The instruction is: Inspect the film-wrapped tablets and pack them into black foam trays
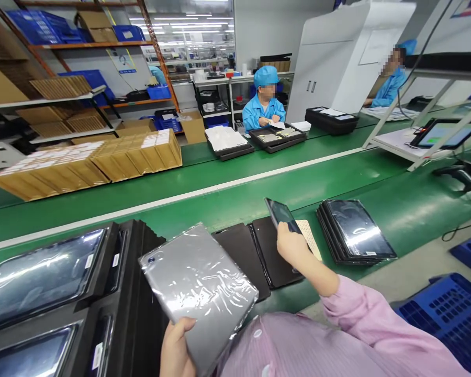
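My left hand (178,348) grips the lower edge of a grey tablet (204,293) wrapped in clear film, its back and camera facing up. In my right hand (292,243) is a slim dark phone-like device (284,214), tilted, with its screen partly covered by my fingers. Beneath both hands an open dark folio-like case (241,248) lies flat, partly hidden by the tablet. A cream sheet with rows of small marks (309,238) lies beside it, under my right wrist. Further right stands a stack of film-wrapped tablets (355,228).
Black foam trays (131,298) holding tablets are piled at the left. Brown cartons (137,154) line the far side of the green bench (220,201). Opposite sits a co-worker (265,102) in blue with trays. A barcode scanner (461,175) and blue crates (447,314) are at right.
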The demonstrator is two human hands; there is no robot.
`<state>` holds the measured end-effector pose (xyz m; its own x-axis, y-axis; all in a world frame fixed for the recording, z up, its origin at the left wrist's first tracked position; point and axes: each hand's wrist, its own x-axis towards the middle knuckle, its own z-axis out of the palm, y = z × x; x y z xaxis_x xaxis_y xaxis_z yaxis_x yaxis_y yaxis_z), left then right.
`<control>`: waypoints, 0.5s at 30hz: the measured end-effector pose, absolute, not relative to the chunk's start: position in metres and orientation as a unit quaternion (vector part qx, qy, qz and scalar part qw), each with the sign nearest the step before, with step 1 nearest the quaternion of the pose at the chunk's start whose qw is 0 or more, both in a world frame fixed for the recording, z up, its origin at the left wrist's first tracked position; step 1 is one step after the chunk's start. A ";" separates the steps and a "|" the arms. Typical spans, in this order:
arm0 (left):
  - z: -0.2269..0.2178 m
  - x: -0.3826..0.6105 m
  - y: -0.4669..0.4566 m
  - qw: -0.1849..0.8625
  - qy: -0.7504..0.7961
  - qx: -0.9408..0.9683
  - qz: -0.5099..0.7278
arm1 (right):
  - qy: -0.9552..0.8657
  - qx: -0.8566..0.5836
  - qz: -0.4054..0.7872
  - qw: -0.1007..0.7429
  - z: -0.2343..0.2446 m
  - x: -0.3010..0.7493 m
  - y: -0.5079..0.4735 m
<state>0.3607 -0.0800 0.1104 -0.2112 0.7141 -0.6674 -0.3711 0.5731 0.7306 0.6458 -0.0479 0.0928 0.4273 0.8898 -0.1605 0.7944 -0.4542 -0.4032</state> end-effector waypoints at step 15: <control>0.130 0.406 -0.081 0.705 0.512 0.179 0.456 | -0.676 -0.593 0.289 0.328 0.138 0.643 -0.054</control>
<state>0.4060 -0.0811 0.1302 0.0590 0.8269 -0.5593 -0.4600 0.5197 0.7199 0.6429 -0.0538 0.1383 -0.0806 0.9917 0.0999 0.6124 0.1283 -0.7800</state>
